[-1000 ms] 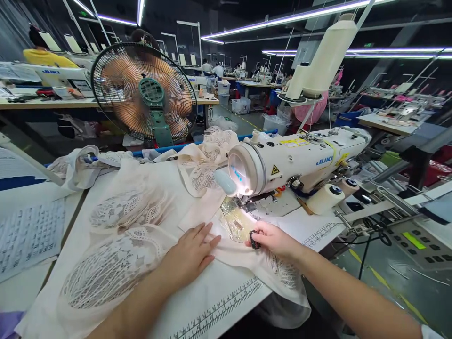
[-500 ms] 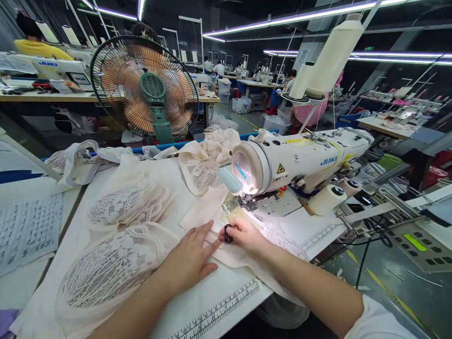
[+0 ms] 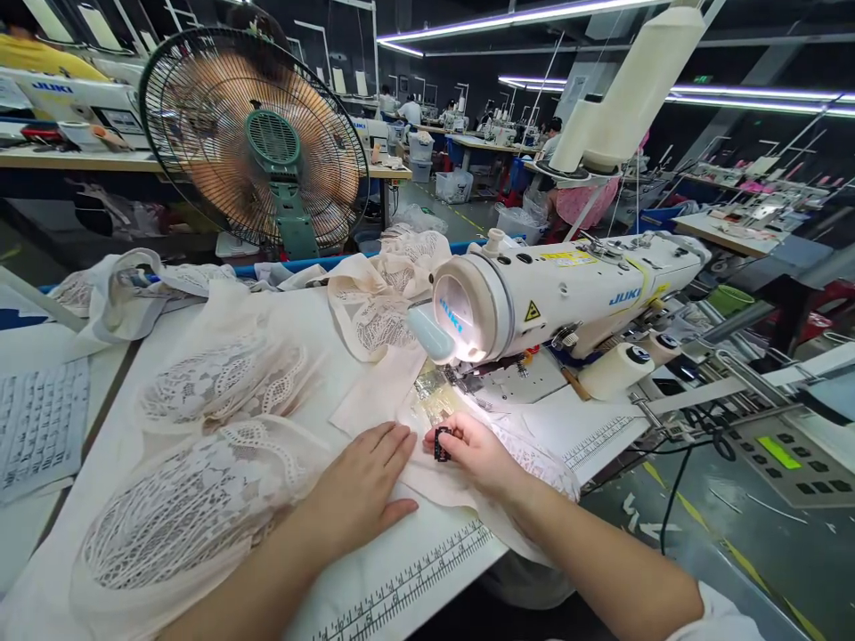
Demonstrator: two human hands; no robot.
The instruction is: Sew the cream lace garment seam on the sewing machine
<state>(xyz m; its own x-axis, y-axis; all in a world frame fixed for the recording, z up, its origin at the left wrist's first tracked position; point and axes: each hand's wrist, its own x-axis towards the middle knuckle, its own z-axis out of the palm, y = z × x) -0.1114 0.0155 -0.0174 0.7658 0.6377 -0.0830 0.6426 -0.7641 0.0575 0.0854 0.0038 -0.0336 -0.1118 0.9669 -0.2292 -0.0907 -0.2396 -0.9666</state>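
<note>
My left hand point(image 3: 367, 472) lies flat on the cream fabric point(image 3: 420, 485), its fingers stretched and pressed to the cloth. Close beside it, my right hand point(image 3: 471, 450) is closed, thumb against fingers, on a small black object point(image 3: 442, 443) with pale markings; its kind is unclear. The right fingers rest at the cloth, just in front of the sewing machine point(image 3: 527, 298). The needle area is lit, but the machine's head partly hides it. White lace point(image 3: 527, 454) runs from there under my right forearm.
Lace bra pieces point(image 3: 193, 499) spread over the table's left side, with more lace garments point(image 3: 380, 303) behind. A fan point(image 3: 273, 142) stands beyond the table. Thread cones point(image 3: 618, 369) sit right of the machine, near a control panel point(image 3: 778, 454). A printed ruler point(image 3: 407, 579) lines the front edge.
The view has shifted slightly. My right hand has drawn a little back and right with the black object, and the left fingers lie closer together on the cloth.
</note>
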